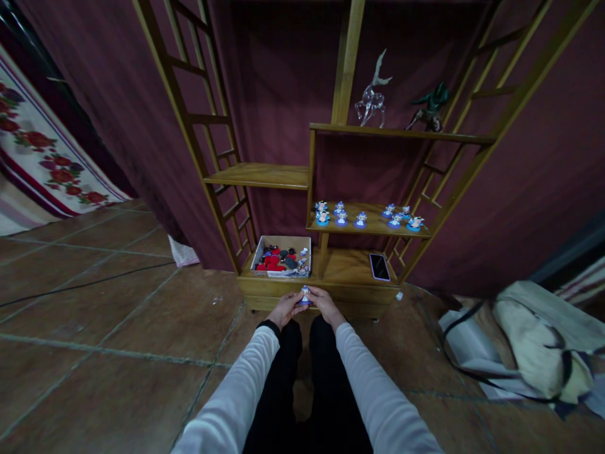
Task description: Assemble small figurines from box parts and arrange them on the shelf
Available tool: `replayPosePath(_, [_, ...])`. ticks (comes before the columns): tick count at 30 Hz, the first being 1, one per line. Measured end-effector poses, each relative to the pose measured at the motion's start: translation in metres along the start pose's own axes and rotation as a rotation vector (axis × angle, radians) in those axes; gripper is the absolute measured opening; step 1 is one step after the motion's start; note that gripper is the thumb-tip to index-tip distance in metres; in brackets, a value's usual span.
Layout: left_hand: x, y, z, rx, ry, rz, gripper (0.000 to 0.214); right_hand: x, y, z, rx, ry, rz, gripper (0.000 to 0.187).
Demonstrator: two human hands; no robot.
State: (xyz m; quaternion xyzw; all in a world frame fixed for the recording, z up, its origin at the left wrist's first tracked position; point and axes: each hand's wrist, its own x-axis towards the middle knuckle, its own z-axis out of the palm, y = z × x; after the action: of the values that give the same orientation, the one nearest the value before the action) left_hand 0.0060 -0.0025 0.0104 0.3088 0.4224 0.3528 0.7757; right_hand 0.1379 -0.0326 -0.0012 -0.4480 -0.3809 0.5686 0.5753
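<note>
A small white and purple figurine (305,294) is held between my two hands, just in front of the shelf's low base. My left hand (286,308) grips it from the left side, and my right hand (325,302) has its fingers on the right side. Behind my hands stands an open cardboard box (283,241) with red, dark and white small pieces in it. On the shelf board (373,219) to the upper right, several similar figurines stand in two groups, among them a purple-based figurine (360,219) and a blue-based figurine (414,224).
A phone (379,267) lies on the lowest board at right. Higher up stand a clear deer ornament (372,101) and a dark green statue (431,107). The wooden shelf frame (258,175) rises before a maroon curtain. A pale bag (529,340) lies on the floor at right.
</note>
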Motion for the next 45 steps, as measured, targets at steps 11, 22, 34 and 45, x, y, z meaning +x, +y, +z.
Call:
replayPosePath(11, [-0.002,0.0,-0.003,-0.029,-0.06,0.03,0.004,0.0,0.002,-0.004,0.006,0.089,0.049,0.042])
replayPosePath(22, [-0.005,0.002,-0.001,-0.04,-0.071,0.016,0.006,-0.002,-0.001,0.001,-0.005,0.081,0.028,0.04])
replayPosePath(34, [-0.002,-0.003,-0.001,-0.031,-0.002,0.05,0.015,0.0,0.001,0.003,-0.025,0.01,-0.03,0.039])
replayPosePath(45, [-0.004,-0.004,-0.002,-0.014,-0.017,0.055,0.015,-0.007,-0.008,0.005,-0.07,-0.046,0.004,0.034])
